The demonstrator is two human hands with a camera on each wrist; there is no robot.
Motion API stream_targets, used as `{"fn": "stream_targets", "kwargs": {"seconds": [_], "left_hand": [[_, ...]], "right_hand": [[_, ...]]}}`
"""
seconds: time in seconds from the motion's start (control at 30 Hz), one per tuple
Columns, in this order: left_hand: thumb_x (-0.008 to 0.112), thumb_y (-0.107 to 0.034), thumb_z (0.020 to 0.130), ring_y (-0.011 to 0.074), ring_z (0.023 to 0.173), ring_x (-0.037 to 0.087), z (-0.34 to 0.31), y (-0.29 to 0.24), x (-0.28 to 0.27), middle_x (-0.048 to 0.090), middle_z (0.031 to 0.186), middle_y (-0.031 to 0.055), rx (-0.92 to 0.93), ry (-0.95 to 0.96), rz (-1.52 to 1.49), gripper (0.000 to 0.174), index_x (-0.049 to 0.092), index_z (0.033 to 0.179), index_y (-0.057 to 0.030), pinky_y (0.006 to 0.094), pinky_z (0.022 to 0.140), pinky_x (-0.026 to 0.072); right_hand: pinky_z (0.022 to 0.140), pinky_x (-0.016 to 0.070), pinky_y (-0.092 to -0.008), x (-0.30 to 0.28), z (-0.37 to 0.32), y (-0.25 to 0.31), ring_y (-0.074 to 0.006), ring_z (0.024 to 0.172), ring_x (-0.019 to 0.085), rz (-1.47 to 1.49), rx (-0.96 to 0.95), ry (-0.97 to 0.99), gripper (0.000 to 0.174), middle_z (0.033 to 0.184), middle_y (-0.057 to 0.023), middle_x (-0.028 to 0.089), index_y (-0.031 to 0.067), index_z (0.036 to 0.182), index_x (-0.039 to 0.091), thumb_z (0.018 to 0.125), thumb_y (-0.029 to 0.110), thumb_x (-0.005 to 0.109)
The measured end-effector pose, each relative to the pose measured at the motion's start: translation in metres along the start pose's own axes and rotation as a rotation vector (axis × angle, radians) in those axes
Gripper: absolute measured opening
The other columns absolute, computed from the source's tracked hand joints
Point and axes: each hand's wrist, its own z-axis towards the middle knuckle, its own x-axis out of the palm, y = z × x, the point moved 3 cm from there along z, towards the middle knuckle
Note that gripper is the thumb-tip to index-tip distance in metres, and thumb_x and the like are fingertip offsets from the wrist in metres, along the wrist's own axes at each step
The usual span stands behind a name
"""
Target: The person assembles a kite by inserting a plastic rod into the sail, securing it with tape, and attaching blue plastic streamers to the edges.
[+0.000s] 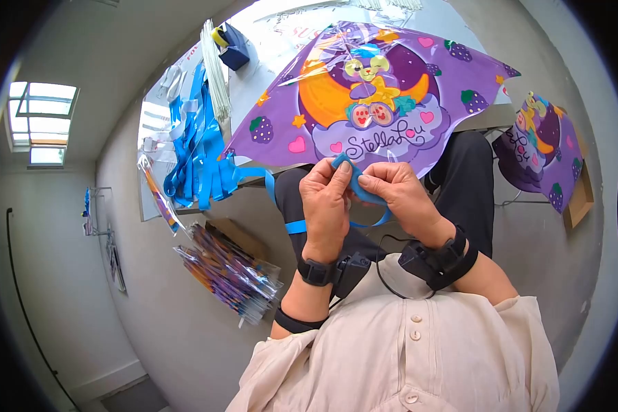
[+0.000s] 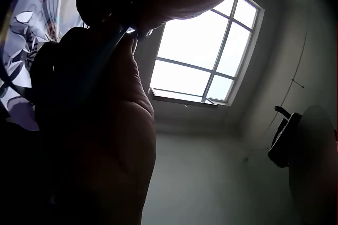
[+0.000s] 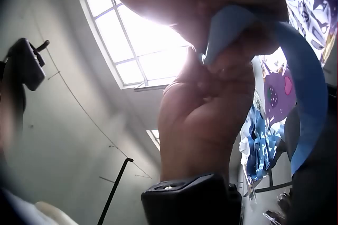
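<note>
- Blue strip (image 1: 368, 195), folded, lies between the two hands, a loop hanging on their near side.
- Left hand (image 1: 327, 209) pinches its left end under the thumb.
- Right hand (image 1: 406, 200) pinches it farther right.
- Purple printed sheet (image 1: 371, 96) spreads beyond, on the far side.

Head cam: above beige shirt (image 1: 364, 343), facing forward and down, wide fisheye, farthest back. Left wrist cam: very close to left hand (image 1: 326, 209), tilted up toward paned window (image 2: 190, 53). Right wrist cam: equally close to right hand (image 1: 406, 198), also tilted up. Wrist views share window; head and right wrist share blue ribbon (image 3: 311, 88), StellaLou kite (image 1: 367, 96).
</note>
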Motion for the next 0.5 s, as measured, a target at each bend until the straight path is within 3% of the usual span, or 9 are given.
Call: {"fn": "stream_targets", "kwargs": {"seconds": [0.2, 0.33, 0.43, 0.5], "left_hand": [[0.06, -0.017, 0.089, 0.0015, 0.044, 0.039, 0.001, 0.013, 0.017, 0.048, 0.055, -0.0045, 0.058, 0.097, 0.007, 0.021, 0.054, 0.072, -0.007, 0.0166, 0.038, 0.0297], [0.06, -0.018, 0.089, 0.0025, 0.045, 0.04, -0.002, 0.016, 0.042, 0.046, 0.055, -0.0042, -0.02, 0.066, 0.0, 0.023, 0.054, 0.071, -0.0064, 0.0171, 0.04, 0.0339], [0.06, -0.015, 0.089, 0.0035, 0.048, 0.043, -0.003, 0.023, 0.056, 0.051, 0.06, -0.0024, -0.042, 0.021, -0.018, 0.018, 0.058, 0.074, -0.0038, 0.0181, 0.043, 0.0379], [0.06, -0.01, 0.088, 0.004, 0.052, 0.047, -0.003, 0.031, 0.058, 0.056, 0.066, -0.0005, 0.015, 0.1, 0.158, 0.012, 0.06, 0.08, -0.0013, 0.0189, 0.045, 0.0402]], "right_hand": [[0.057, 0.0423, -0.0196, -0.018, -0.013, 0.003, -0.0037, 0.062, 0.05, 0.019, -0.081, 0.011, 0.017, 0.066, 0.0011, 0.057, 0.0004, 0.075, 0.062, 0.087, 0.011, 0.058], [0.056, 0.0415, -0.0195, -0.034, -0.017, 0.003, -0.0038, 0.061, 0.049, 0.138, -0.073, -0.061, 0.019, 0.066, 0.0014, 0.056, 0.0007, 0.075, 0.061, 0.089, 0.012, 0.057], [0.055, 0.0405, -0.0202, -0.044, -0.025, 0.013, -0.0039, 0.061, 0.048, 0.181, -0.031, -0.087, 0.019, 0.066, 0.0017, 0.056, 0.0012, 0.076, 0.061, 0.09, 0.013, 0.056], [0.056, 0.0411, -0.0202, -0.056, -0.027, 0.008, -0.0037, 0.061, 0.048, 0.167, -0.036, -0.073, 0.018, 0.067, 0.0015, 0.056, 0.0012, 0.078, 0.062, 0.089, 0.013, 0.056]]}}
